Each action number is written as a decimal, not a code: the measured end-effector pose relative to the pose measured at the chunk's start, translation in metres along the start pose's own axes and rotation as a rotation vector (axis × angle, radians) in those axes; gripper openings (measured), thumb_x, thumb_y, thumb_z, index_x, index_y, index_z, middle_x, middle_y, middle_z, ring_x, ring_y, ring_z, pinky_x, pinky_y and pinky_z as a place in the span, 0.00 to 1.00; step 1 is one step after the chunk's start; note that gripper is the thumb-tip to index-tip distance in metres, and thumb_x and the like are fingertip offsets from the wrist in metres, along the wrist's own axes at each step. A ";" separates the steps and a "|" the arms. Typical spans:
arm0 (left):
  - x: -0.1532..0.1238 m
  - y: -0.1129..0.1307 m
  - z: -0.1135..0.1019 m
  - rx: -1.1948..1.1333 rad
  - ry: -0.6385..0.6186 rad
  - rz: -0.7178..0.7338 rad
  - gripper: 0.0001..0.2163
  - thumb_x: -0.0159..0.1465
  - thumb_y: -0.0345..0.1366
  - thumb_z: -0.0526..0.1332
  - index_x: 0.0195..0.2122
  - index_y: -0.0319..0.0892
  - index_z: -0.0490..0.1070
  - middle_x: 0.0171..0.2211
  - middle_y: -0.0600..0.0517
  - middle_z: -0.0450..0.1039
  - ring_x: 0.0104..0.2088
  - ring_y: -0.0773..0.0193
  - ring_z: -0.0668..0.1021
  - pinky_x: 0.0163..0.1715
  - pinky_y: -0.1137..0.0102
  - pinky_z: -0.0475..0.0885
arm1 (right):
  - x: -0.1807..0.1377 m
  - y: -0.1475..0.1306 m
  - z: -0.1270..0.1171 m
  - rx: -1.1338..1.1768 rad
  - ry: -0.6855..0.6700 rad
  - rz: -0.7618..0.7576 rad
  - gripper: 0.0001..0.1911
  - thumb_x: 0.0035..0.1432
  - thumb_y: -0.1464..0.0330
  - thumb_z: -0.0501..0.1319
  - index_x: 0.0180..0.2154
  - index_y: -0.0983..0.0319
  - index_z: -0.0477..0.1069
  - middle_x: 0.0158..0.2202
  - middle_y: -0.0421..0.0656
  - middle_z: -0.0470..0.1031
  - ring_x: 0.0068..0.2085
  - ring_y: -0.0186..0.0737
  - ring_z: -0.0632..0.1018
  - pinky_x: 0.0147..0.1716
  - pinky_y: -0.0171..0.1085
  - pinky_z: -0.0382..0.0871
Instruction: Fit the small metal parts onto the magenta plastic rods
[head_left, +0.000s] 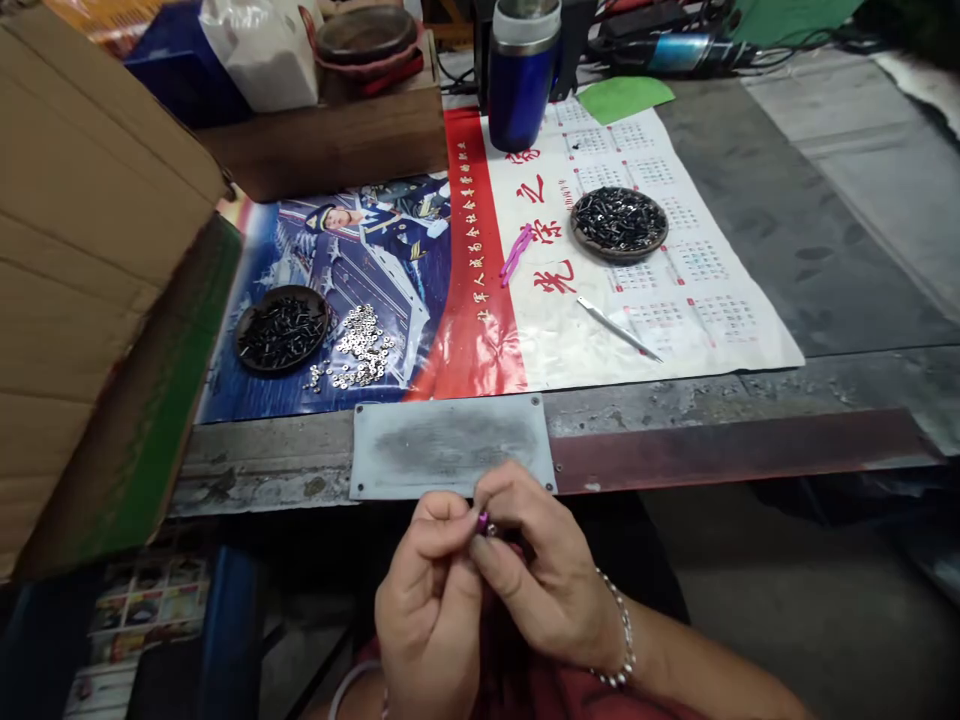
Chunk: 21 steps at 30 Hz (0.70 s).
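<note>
Below the table's front edge, my left hand [431,605] and my right hand [536,565] meet fingertip to fingertip. Both pinch a tiny purple and silver part [484,522] between thumbs and forefingers. A bead bracelet circles my right wrist. On the poster [480,330] lie a dark dish of black screws [281,328] at the left, a loose heap of small silver washers [360,345] beside it, and a second dish of black screws [619,222] at the right. Pink tweezers [516,254] and metal tweezers [619,328] lie between them.
A grey metal plate [450,445] is fixed at the table's front edge. A large cardboard box [90,250] stands at the left. A blue mug [523,70], a wooden box [330,140] and cables sit at the back.
</note>
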<state>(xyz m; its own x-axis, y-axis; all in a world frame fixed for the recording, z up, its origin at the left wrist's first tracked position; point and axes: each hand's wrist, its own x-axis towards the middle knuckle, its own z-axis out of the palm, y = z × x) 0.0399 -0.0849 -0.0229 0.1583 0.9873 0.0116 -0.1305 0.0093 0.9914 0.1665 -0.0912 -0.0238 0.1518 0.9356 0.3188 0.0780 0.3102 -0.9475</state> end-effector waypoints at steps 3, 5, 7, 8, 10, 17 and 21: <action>0.000 0.000 0.003 0.009 -0.005 0.008 0.06 0.67 0.27 0.65 0.40 0.47 0.79 0.34 0.54 0.72 0.34 0.69 0.76 0.36 0.80 0.76 | -0.004 0.000 -0.001 -0.096 -0.025 -0.052 0.14 0.74 0.63 0.51 0.37 0.60 0.68 0.30 0.41 0.67 0.32 0.37 0.70 0.30 0.35 0.68; 0.000 -0.001 0.006 0.012 -0.008 0.009 0.07 0.68 0.27 0.64 0.41 0.47 0.79 0.34 0.55 0.72 0.35 0.70 0.76 0.37 0.80 0.75 | -0.007 0.001 0.000 -0.179 -0.010 -0.040 0.14 0.75 0.66 0.49 0.36 0.59 0.66 0.29 0.40 0.66 0.30 0.36 0.69 0.28 0.34 0.66; 0.000 -0.002 0.010 0.015 -0.006 0.005 0.07 0.69 0.28 0.63 0.41 0.47 0.78 0.35 0.55 0.72 0.36 0.70 0.76 0.39 0.80 0.75 | -0.010 0.002 0.002 -0.222 0.025 -0.016 0.12 0.75 0.67 0.48 0.37 0.59 0.65 0.30 0.39 0.66 0.29 0.35 0.69 0.27 0.34 0.66; 0.000 -0.002 0.012 0.014 -0.006 -0.001 0.07 0.69 0.28 0.63 0.40 0.47 0.78 0.35 0.55 0.71 0.36 0.70 0.76 0.39 0.80 0.75 | -0.011 0.003 0.004 -0.230 0.048 -0.007 0.11 0.75 0.67 0.48 0.38 0.59 0.65 0.30 0.39 0.66 0.28 0.34 0.70 0.27 0.33 0.67; 0.002 -0.002 0.015 0.005 0.005 -0.015 0.06 0.69 0.28 0.63 0.40 0.47 0.78 0.35 0.55 0.71 0.36 0.69 0.76 0.39 0.80 0.75 | -0.011 0.005 0.006 -0.237 0.092 -0.001 0.11 0.75 0.65 0.48 0.39 0.58 0.64 0.30 0.39 0.67 0.28 0.34 0.71 0.27 0.33 0.68; 0.007 -0.014 0.012 -0.054 0.006 -0.005 0.04 0.70 0.35 0.62 0.41 0.47 0.77 0.33 0.54 0.69 0.32 0.66 0.75 0.33 0.76 0.75 | 0.000 0.003 0.003 -0.192 0.067 -0.017 0.08 0.74 0.66 0.53 0.41 0.57 0.69 0.32 0.39 0.74 0.29 0.32 0.77 0.30 0.28 0.74; 0.022 -0.028 0.011 0.126 0.017 0.121 0.09 0.73 0.38 0.57 0.39 0.47 0.77 0.30 0.53 0.67 0.28 0.66 0.73 0.29 0.75 0.72 | 0.006 0.011 0.000 0.000 0.061 0.176 0.10 0.72 0.65 0.54 0.36 0.57 0.70 0.29 0.39 0.74 0.28 0.34 0.78 0.29 0.28 0.76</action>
<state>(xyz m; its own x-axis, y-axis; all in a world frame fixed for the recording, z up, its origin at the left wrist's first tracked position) 0.0581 -0.0656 -0.0484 0.1322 0.9826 0.1304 -0.0239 -0.1284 0.9914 0.1685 -0.0819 -0.0317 0.2227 0.9634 0.1494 0.0445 0.1430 -0.9887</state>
